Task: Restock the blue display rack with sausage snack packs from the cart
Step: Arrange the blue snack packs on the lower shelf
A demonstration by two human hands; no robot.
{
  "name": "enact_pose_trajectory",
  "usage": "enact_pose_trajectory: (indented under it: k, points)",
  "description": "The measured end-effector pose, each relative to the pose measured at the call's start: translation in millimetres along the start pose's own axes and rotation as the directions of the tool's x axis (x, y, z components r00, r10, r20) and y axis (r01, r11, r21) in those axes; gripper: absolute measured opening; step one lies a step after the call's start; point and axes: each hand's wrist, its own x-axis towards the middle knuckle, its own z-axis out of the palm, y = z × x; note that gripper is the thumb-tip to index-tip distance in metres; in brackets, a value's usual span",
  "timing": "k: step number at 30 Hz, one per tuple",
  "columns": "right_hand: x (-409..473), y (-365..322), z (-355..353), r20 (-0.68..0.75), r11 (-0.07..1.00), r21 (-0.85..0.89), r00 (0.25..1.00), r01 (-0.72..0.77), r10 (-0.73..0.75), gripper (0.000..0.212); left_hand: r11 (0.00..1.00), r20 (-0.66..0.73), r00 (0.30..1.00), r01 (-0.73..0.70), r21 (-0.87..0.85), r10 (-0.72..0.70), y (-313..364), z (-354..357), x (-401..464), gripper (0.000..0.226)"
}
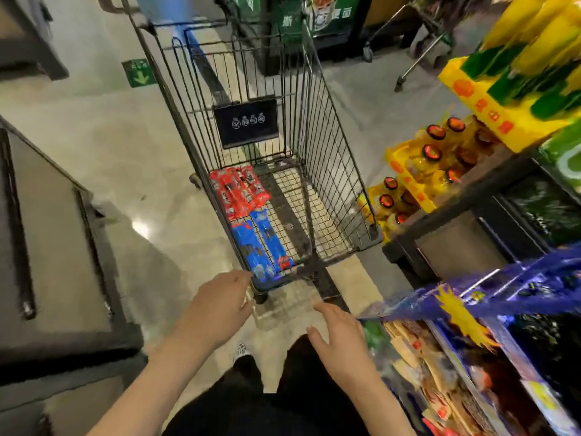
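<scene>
Sausage snack packs [251,221], red and blue, lie along the cart [330,171] floor's left side. Left hand [217,313] and right hand [341,341] reach forward below it, fingers relaxed, holding nothing; blue display rack [503,297] at right.

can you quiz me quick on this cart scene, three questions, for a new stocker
1. True or false: both hands hold packs.
2. Which packs lie nearest the person in the cart? A) red B) blue C) green
3. On which side of the person is the blue rack?

Key:
1. False; the left hand and right hand are open and hold nothing.
2. B, the blue packs; the red packs lie farther off.
3. The right.
</scene>
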Motion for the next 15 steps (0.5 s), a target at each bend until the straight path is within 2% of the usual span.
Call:
enact_pose_trajectory:
  k: [4,8,11,13,15]
  points:
    - [50.0,5.7,-14.2,0.047,1.0,0.03,0.999,0.01,-0.011,0.041,0.997,-0.035,0.999,0.026,-0.074,-0.029,1.7,-12.8,36.0,0.051]
    - [122.3,17.8,-34.4,0.037,0.998,0.056,0.999,0.01,-0.013,0.041,0.977,-0.05,0.991,0.113,-0.178,-0.124,-7.1,-12.4,67.7,0.047]
    - [183.7,23.9,-40.9,0.114,0.996,-0.051,0.991,0.079,-0.073,0.042,0.958,-0.055,0.977,0.188,-0.217,-0.204,-7.8,-14.7,88.4,0.048]
    - [224.3,25.7,-39.9,0.202,0.977,-0.134,0.969,0.167,-0.138,0.045,0.934,-0.015,0.967,0.242,-0.263,-0.255,-7.8,-11.7,107.7,0.05]
    - [263.9,26.8,-33.4,0.319,0.943,-0.227,0.933,0.245,-0.166,0.045,0.92,-0.032,0.951,0.287,-0.267,-0.306,-4.5,-10.7,131.0,0.051]
